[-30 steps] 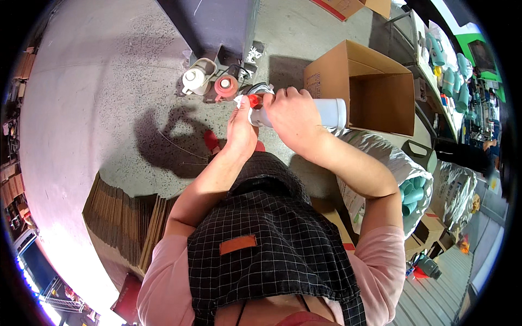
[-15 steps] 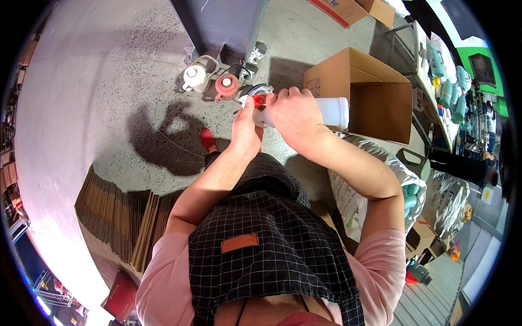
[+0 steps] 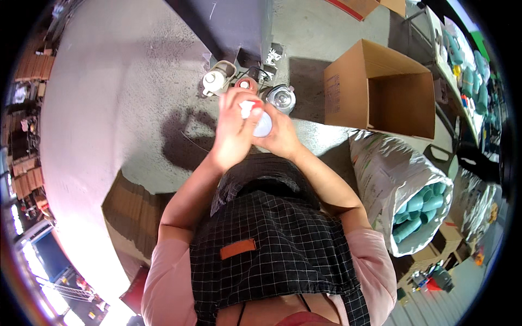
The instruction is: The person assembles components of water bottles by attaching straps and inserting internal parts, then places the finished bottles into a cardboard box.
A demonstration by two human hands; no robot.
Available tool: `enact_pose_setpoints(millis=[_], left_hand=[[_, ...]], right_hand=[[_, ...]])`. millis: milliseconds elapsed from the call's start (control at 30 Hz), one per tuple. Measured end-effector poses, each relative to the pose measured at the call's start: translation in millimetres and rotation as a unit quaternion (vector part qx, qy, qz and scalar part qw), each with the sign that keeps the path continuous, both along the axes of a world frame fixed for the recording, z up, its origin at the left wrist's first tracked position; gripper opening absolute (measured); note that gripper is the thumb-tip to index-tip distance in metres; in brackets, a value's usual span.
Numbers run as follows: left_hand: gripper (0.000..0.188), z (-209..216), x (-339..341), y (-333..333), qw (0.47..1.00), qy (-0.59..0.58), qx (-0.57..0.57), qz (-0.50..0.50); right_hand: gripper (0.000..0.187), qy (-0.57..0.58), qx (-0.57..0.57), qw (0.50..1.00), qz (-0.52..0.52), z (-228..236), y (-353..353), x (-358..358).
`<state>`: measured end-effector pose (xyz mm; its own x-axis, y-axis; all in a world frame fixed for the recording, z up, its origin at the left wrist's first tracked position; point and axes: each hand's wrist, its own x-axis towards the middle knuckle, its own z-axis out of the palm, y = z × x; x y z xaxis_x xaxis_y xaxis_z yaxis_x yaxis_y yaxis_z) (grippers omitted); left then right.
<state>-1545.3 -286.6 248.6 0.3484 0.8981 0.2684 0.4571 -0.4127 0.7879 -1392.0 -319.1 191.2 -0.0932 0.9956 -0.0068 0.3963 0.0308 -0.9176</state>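
Observation:
In front of my waist, my two hands are together around a pale translucent bottle (image 3: 263,126). My right hand (image 3: 281,133) wraps the bottle from the right. At its upper end my left hand (image 3: 232,129) closes on a small red-and-white piece (image 3: 249,107), possibly the bottle's top; the fingers partly hide it. Just beyond the hands, on the floor, stand a white jug with a handle (image 3: 214,81), a pinkish-red jug (image 3: 246,83) partly covered by my left hand, and a clear round vessel with a silvery top (image 3: 282,99).
A dark grey pillar (image 3: 234,27) rises behind the jugs. On the right are an open cardboard box (image 3: 348,87) and a white sack (image 3: 380,179) full of teal cylinders (image 3: 418,209). Folded cardboard (image 3: 130,212) is stacked at the left. A table (image 3: 443,60) bears more teal items.
The bottle has swung from lying sideways to nearly end-on to the view. My right hand has turned with it and moved lower; both hands remain together. The view has shifted left.

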Motion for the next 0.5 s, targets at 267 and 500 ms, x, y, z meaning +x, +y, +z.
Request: enact_pose_setpoints(millis=[267,500], left_hand=[[0.011,17,-21,-1,0.976,0.174,0.109,-0.065],[0.023,25,-20,-7,0.976,0.215,-0.01,-0.034]], right_hand=[[0.058,-0.019,0.027,0.999,-0.013,0,-7,22],[0.055,-0.065,0.061,0.996,-0.003,-3,-16,26]])
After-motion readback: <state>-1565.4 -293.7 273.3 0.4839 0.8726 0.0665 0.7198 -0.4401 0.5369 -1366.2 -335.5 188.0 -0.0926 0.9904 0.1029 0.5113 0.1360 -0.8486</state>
